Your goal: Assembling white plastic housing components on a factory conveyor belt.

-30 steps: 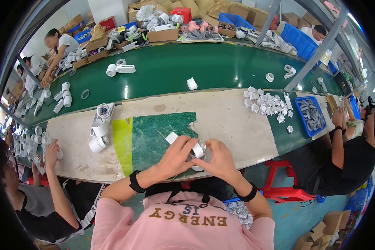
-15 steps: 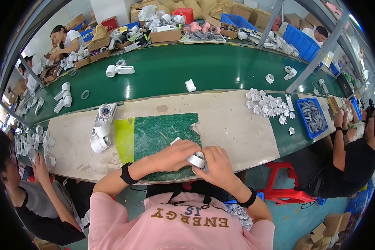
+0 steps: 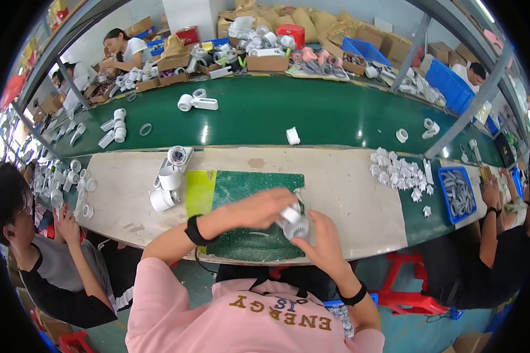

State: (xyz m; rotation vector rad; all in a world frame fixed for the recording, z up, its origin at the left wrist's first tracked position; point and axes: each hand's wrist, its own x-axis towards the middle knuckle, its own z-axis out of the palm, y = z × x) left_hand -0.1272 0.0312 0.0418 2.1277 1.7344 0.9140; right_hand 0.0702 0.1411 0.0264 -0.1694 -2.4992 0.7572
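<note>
Over the green textured mat (image 3: pixel 259 182), my right hand (image 3: pixel 325 242) grips a white and grey round plastic housing (image 3: pixel 296 229), thumb on its near side and fingers along its right. My left hand (image 3: pixel 265 207), blurred by motion, is closed over a white plastic piece (image 3: pixel 290 213) at the housing's top. Its fingertips are partly smeared, and whether the two pieces are joined I cannot tell. To the left of the mat stand white cylindrical housings (image 3: pixel 164 200) and a part with a dark round centre (image 3: pixel 177 156).
Small white plastic pieces (image 3: pixel 397 170) lie in a pile at right, beside a blue tray (image 3: pixel 453 219) of grey curved parts. Beyond the worktable runs a green belt (image 3: pixel 247 112) with scattered white parts. Co-workers sit on both sides; a red stool (image 3: pixel 403 291) stands at right.
My hands have shifted apart a little, and more of the housing shows between them. The left hand now blurs across its top. The whole view has shifted slightly with my head.
</note>
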